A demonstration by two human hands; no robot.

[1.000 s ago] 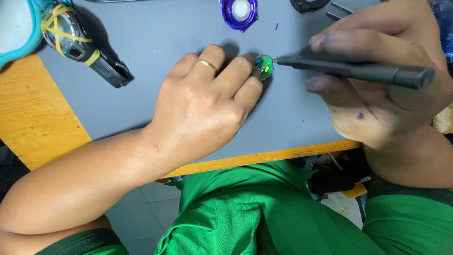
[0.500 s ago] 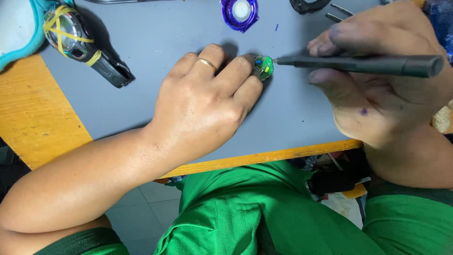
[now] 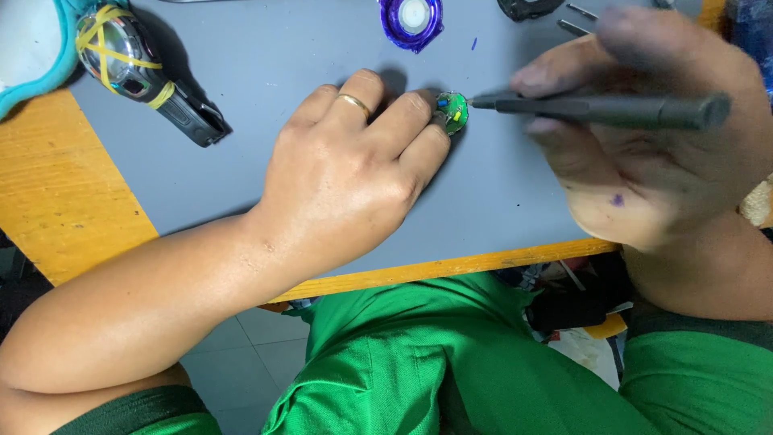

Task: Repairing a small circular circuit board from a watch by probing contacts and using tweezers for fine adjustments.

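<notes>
On top of the orange table (image 3: 56,201) lies a big grey mat (image 3: 290,56), and all my work sits on that mat. My left hand (image 3: 346,177) rests flat on the mat, near the middle. It has a gold ring (image 3: 354,103) on one finger. My right hand (image 3: 652,153) is off to the right side and looks a bit blurry.

My right hand's grip is closed around a dark pen-shaped tool (image 3: 600,109). The tool lies almost flat, and its long side runs from right to left. Its thin tip points left, straight at the little green board (image 3: 452,111).

The little green board is round and very small, with tiny blue and yellow bits on it. It sits on the mat just past my left fingertips (image 3: 419,109). Two of those fingers are pressed together against its left edge, so the grip there pins it more than picks it up. The tool tip is just beside its right edge; I cannot tell if they touch.

So the board is between my two hands. My left hand is the nearer one, touching it.

Far up on the left lies a black gadget with yellow bands (image 3: 133,64). A purple ring-shaped piece (image 3: 411,20) sits up top, well apart from the board.
</notes>
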